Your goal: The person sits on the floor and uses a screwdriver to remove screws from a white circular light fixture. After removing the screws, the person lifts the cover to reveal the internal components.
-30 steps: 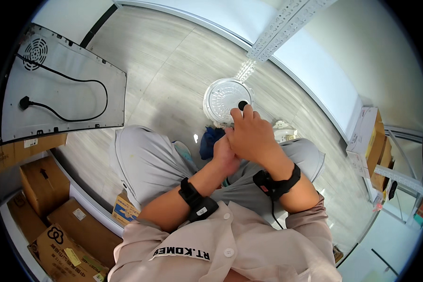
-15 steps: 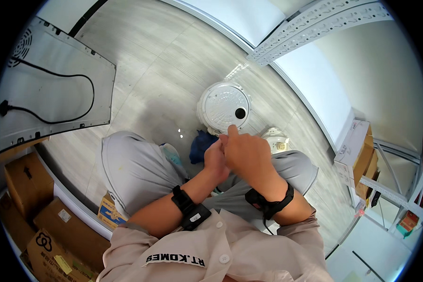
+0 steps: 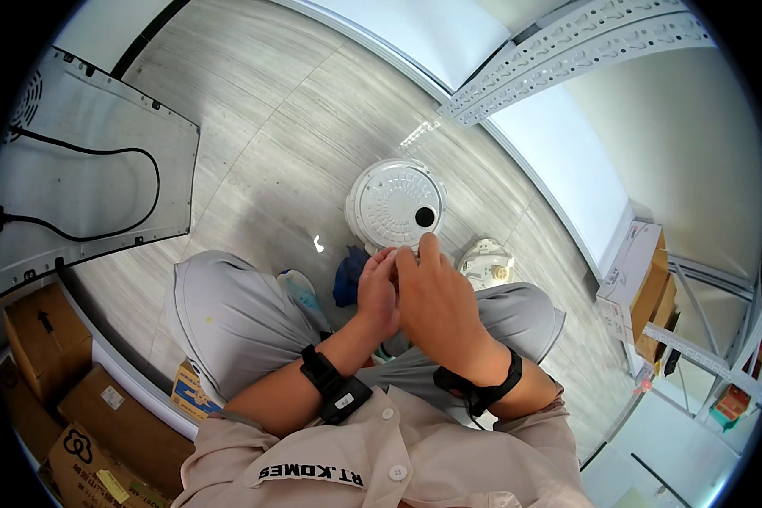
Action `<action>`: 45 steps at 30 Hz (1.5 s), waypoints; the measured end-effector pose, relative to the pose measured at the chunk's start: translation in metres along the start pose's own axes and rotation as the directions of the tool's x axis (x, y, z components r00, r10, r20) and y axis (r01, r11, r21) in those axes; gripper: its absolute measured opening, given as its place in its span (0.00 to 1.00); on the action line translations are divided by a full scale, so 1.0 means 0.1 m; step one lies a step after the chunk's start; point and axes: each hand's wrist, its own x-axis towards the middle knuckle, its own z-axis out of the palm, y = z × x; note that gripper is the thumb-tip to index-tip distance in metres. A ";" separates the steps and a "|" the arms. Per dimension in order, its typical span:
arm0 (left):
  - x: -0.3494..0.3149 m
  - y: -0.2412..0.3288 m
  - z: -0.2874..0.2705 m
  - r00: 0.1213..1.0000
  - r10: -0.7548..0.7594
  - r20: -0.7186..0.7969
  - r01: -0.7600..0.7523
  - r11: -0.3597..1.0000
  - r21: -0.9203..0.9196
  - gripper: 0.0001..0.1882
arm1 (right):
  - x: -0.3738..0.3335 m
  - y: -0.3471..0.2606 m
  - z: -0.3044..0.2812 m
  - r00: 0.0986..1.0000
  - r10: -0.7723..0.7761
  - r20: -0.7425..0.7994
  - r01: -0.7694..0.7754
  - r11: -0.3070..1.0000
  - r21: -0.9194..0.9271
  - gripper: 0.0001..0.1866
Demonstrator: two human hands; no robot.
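In front of my lap, my left hand (image 3: 378,292) and my right hand (image 3: 436,296) meet with fingertips together. Both are closed in a pinch, and whatever is between the fingers is too small and covered to name. Just beyond them on the floor lies a round white appliance part (image 3: 385,196) with a ridged round face and a dark hole near its edge. A crumpled blue cloth (image 3: 347,275) is beside my left hand. Right of my right hand sits a smaller off-white part (image 3: 485,262) with a yellowish round piece on it, partly hidden by my knee.
A metal panel with a black power cord (image 3: 157,182) stands at the left. Cardboard boxes (image 3: 118,406) fill the lower left. White shelving with a perforated post (image 3: 567,63) runs along the right, with an open carton (image 3: 635,279). A small white spot (image 3: 318,244) shows on the floor.
The view has shifted slightly. My left fingers have straightened up toward the right fingertips, and both hands stay together. The parts on the floor appear unmoved.
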 end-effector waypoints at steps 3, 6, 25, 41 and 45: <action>-0.08 -0.02 0.08 0.993 0.115 0.013 -0.114 0.958 0.264 0.09 | 0.02 0.03 0.01 0.997 0.068 0.020 -0.065 0.989 -0.129 0.12; -0.05 0.06 -0.02 0.992 -0.080 0.093 0.074 0.995 0.065 0.11 | 0.01 0.10 0.13 0.993 0.103 0.064 -0.090 0.980 -0.175 0.11; -0.02 0.04 -0.01 0.987 -0.002 0.159 -0.014 0.995 0.097 0.12 | -0.01 0.07 0.08 0.987 0.090 0.130 -0.071 0.987 -0.146 0.06; 0.03 -0.05 -0.20 0.885 0.298 0.356 -0.450 0.360 0.817 0.09 | -0.08 0.00 0.06 0.994 0.039 0.104 -0.027 0.993 -0.118 0.09; 0.18 -0.21 -0.40 0.880 0.396 0.263 -0.455 0.543 0.706 0.07 | -0.03 -0.03 0.07 0.998 0.060 0.034 -0.054 0.984 -0.168 0.06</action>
